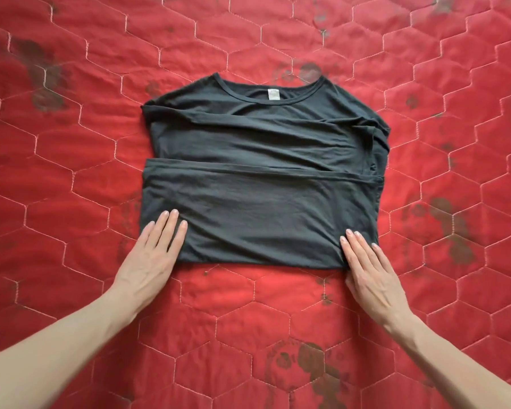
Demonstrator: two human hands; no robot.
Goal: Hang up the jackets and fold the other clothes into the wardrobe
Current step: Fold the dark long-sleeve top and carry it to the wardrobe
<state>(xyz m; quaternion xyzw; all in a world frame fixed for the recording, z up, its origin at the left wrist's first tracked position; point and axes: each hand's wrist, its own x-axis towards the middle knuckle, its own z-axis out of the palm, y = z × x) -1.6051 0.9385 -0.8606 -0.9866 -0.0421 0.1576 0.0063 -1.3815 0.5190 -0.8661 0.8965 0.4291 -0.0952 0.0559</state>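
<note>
On the red quilt (71, 160) we press the half-folded dark T-shirt (260, 178) with flat, released left hand (154, 255) and right hand (372, 273), grasping nothing; the slack knit may slip and skew the next fold.

1 dark top (263, 184) | 1 red quilt (71, 143) | 2 hands: left (154, 252), right (369, 270)

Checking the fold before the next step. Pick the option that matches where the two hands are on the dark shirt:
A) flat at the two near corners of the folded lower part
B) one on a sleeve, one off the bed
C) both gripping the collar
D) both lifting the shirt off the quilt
A: the left hand and right hand lie with straight fingers on the near corners of the dark shirt, which rests flat on the red quilt.
</note>
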